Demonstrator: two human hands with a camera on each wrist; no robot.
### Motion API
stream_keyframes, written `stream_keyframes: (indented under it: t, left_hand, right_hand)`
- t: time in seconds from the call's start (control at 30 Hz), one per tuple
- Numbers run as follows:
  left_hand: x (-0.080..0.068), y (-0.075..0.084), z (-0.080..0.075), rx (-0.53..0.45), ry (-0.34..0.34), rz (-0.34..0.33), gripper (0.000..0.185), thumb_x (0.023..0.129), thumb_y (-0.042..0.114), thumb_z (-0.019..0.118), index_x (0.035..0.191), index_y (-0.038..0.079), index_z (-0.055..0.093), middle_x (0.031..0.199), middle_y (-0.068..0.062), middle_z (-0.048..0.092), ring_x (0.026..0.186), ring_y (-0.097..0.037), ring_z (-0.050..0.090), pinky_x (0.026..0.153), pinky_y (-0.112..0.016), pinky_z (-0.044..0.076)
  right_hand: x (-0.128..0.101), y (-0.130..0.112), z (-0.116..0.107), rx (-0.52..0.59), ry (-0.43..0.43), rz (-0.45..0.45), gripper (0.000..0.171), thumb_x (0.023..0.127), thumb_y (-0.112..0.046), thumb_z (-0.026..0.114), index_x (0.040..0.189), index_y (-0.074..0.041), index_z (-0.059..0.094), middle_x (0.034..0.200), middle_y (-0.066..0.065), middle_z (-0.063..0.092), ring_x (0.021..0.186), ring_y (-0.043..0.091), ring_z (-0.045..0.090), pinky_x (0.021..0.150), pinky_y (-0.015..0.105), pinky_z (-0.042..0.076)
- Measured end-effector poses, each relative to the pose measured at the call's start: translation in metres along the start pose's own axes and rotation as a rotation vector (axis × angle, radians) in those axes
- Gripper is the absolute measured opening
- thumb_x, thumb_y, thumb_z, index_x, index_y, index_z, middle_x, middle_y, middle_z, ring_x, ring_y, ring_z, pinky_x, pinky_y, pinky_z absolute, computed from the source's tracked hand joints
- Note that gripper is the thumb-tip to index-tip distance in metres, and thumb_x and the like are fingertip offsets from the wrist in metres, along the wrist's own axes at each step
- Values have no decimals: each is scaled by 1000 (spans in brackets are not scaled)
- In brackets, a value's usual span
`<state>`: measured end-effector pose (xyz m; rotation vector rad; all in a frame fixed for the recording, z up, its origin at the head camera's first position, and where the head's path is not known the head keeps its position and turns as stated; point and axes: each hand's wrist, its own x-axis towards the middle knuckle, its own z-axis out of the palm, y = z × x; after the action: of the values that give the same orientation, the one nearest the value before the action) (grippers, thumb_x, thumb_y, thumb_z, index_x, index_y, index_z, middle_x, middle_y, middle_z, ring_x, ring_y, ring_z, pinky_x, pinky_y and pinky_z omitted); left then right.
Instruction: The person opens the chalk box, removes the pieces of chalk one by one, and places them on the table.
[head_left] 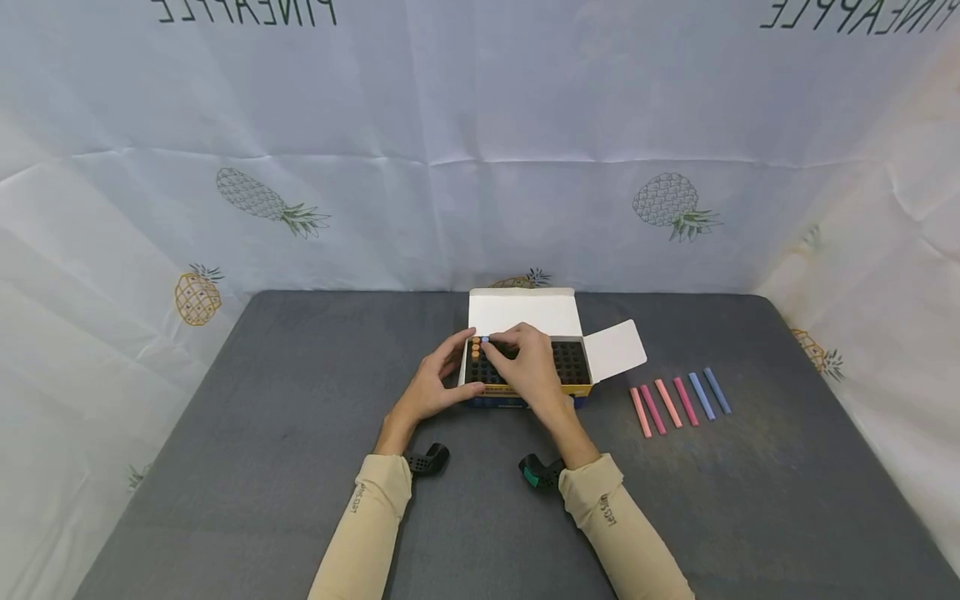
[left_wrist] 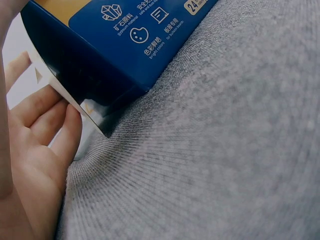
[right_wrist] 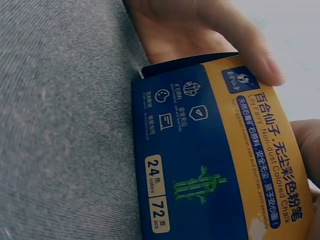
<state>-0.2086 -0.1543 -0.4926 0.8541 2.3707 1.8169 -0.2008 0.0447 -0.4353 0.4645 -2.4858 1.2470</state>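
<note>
A blue and yellow chalk box (right_wrist: 190, 145) stands on the table with its lid up, showing a black tray of holes (head_left: 570, 363). Orange chalk sticks (head_left: 476, 348) stick up from holes at the tray's left end. Beside them is the top of a blue chalk stick (head_left: 485, 339), which my right hand (head_left: 534, 367) pinches between thumb and fingertips. My left hand (head_left: 435, 377) grips the box's left end, its thumb on the front edge. In the left wrist view, curled fingers (left_wrist: 50, 120) touch a white side flap (left_wrist: 75, 102). The right fingertips are mostly hidden in the right wrist view.
To the right of the box, pink chalk (head_left: 641, 412), magenta chalk (head_left: 686, 401) and blue chalk (head_left: 717, 391) lie in a row on the grey tabletop (head_left: 300, 500). An open white flap (head_left: 615, 350) juts right. Behind the table hangs a pineapple-print cloth (head_left: 487, 217).
</note>
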Motion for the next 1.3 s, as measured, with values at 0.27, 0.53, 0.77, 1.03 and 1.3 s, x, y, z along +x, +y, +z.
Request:
stream_keyframes:
  t: [0.27, 0.53, 0.77, 1.03, 1.3]
  left_hand:
    - [0, 0, 1, 9, 7, -6, 82, 91, 35, 79, 160, 24, 36, 155, -15, 48, 142, -35, 50, 118, -55, 43]
    - [0, -2, 2, 11, 3, -11, 82, 90, 40, 78, 159, 25, 36, 155, -15, 47, 143, -35, 50, 118, -54, 42]
    - [0, -2, 1, 6, 1, -3, 82, 91, 41, 78, 160, 24, 36, 157, -15, 46, 144, -35, 49, 118, -55, 42]
    - [-1, -2, 1, 19, 7, -15, 81, 91, 36, 78, 159, 26, 36, 158, -12, 45, 144, -34, 48, 118, -55, 42]
    - [0, 1, 1, 23, 11, -34, 82, 90, 41, 78, 159, 27, 36, 158, -12, 45, 146, -33, 46, 119, -55, 41]
  right_hand:
    - [0, -1, 6, -91, 30, 3, 19, 91, -16, 78, 102, -1, 82, 90, 15, 71, 68, 21, 60, 56, 25, 44]
    - [-1, -6, 9, -158, 59, 46, 19, 91, -19, 79, 99, -2, 82, 89, 14, 71, 63, 19, 59, 51, 24, 42]
    - [-1, -8, 9, -189, 62, 13, 18, 92, -18, 78, 99, -2, 82, 89, 12, 71, 65, 18, 60, 53, 24, 43]
    - [2, -8, 6, -49, 157, -53, 19, 93, -13, 75, 102, 2, 81, 92, 15, 70, 77, 26, 68, 69, 36, 59]
    - [6, -6, 9, 15, 217, -90, 20, 94, -13, 74, 104, 5, 79, 91, 16, 69, 74, 26, 69, 68, 38, 60]
